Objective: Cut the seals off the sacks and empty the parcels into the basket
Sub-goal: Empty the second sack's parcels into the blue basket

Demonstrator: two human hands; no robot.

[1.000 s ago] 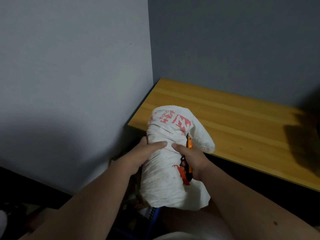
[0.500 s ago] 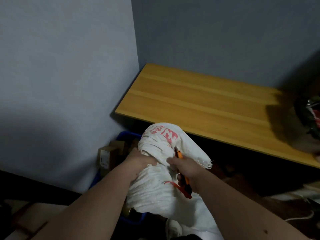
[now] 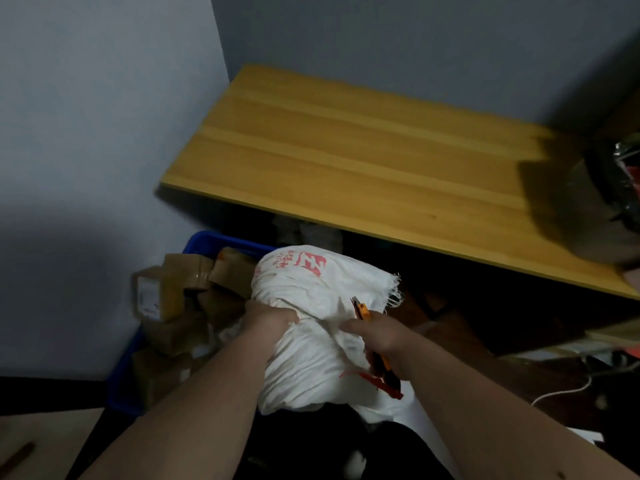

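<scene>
Over the blue plastic basket (image 3: 122, 382) of brown taped cardboard parcels (image 3: 162, 296), you hold the white woven sack with red print (image 3: 311, 344), below the front edge of the yellow wooden table (image 3: 363, 161). Your left hand (image 3: 268, 318) clenches a bunch of its fabric; your right hand (image 3: 384, 337) grips an orange-and-black utility knife (image 3: 362, 310) against the sack.

A wooden bench (image 3: 363, 161) fills the corner where a pale wall (image 3: 86, 133) meets a darker grey wall (image 3: 398, 39). Shadow darkens the bench's right end.
</scene>
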